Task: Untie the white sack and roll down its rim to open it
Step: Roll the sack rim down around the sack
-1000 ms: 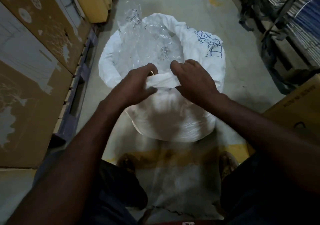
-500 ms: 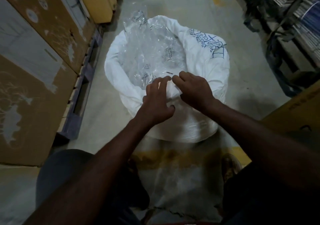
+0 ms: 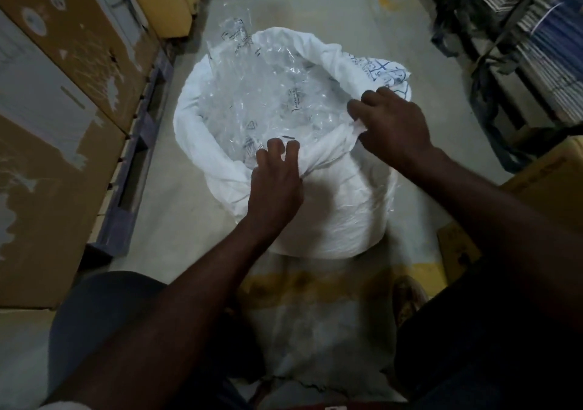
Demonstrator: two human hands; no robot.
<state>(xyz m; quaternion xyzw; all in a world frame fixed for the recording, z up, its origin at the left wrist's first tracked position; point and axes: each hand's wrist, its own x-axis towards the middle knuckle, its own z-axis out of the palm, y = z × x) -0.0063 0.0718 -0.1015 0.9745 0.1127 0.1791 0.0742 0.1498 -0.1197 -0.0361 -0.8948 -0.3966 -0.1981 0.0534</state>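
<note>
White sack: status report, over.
Left hand on near rim, grip unclear. Right hand pinching right rim. White sack open, clear plastic liner showing. Nothing in the way.

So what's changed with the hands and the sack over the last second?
The right hand slid along the rim of the white sack toward its right side and now pinches a fold there. The left hand let go of the near fold and rests on the rim, fingers spread. The sack stays upright and open, with the clear plastic liner inside.

hands: 2 (left hand [image 3: 275,185], right hand [image 3: 392,125]) | white sack [image 3: 340,207]: 1 | clear plastic liner [image 3: 268,103]: 1 | feet: 1 visible [image 3: 407,299]
</note>
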